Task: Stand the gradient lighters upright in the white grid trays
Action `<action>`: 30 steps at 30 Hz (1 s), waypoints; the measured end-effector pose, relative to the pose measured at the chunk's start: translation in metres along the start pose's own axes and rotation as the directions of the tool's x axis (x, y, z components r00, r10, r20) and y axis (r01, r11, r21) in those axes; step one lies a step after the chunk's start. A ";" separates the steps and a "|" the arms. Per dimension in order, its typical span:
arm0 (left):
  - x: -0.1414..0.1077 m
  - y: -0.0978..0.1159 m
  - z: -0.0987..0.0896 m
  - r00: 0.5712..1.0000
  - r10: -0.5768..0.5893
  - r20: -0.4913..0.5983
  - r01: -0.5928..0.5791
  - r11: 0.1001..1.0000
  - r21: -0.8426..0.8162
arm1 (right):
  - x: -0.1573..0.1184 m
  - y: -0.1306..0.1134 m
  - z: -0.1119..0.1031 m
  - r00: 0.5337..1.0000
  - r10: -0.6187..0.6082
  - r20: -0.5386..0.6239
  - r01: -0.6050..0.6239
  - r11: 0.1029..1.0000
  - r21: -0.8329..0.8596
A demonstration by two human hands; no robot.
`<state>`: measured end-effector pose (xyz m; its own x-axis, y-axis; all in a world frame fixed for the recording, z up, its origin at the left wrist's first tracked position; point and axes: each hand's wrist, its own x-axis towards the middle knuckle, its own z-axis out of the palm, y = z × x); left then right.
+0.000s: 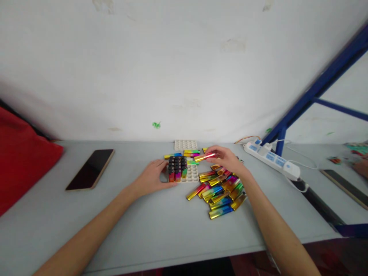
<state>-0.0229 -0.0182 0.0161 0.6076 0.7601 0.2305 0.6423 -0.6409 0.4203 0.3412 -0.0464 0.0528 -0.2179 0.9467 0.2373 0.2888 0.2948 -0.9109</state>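
Observation:
A white tray with rows of round holes [193, 174] lies on the table in front of me. Several lighters with black tops and shiny coloured bodies [178, 168] stand upright in its left part. My left hand [153, 176] grips the tray's left side, thumb along the front corner and fingers toward the back. In the fingertips of my right hand [225, 156] is a red-and-gold lighter [204, 157], lying level above the tray's back right. Below that hand spreads a loose pile of metallic lighters in gold, blue, green and red [220, 189].
A second white tray [186, 144] lies near the wall, with several loose lighters [173, 155] before it. On the left are a phone [90, 170] and red cloth [25, 153]. A power strip [271, 159], blue frame [313, 92] and another person's hand [361, 167] are right.

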 end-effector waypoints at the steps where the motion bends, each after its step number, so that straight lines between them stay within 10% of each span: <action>1: 0.000 0.000 0.000 1.000 0.001 0.000 -0.001 1.000 -0.003 | -0.001 0.001 0.007 0.998 0.036 -0.044 -0.030 0.992 0.120; 6: -0.001 -0.004 0.001 1.000 -0.007 0.011 0.008 1.000 -0.025 | -0.001 0.000 0.036 0.962 0.229 -0.151 -0.126 0.858 0.499; 18: -0.002 -0.006 0.001 1.000 -0.013 0.015 0.013 1.000 -0.007 | -0.010 -0.022 0.070 0.973 0.227 0.041 -0.209 0.788 0.580; 30: -0.003 -0.009 0.003 1.000 -0.011 0.005 0.011 1.000 -0.012 | -0.016 -0.017 0.091 0.947 0.119 -0.298 -0.141 0.988 -0.055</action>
<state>-0.0290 -0.0155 0.0090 0.6027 0.7667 0.2213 0.6437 -0.6310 0.4330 0.2547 -0.0788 0.0336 0.1058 0.9704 0.2173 0.3672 0.1650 -0.9154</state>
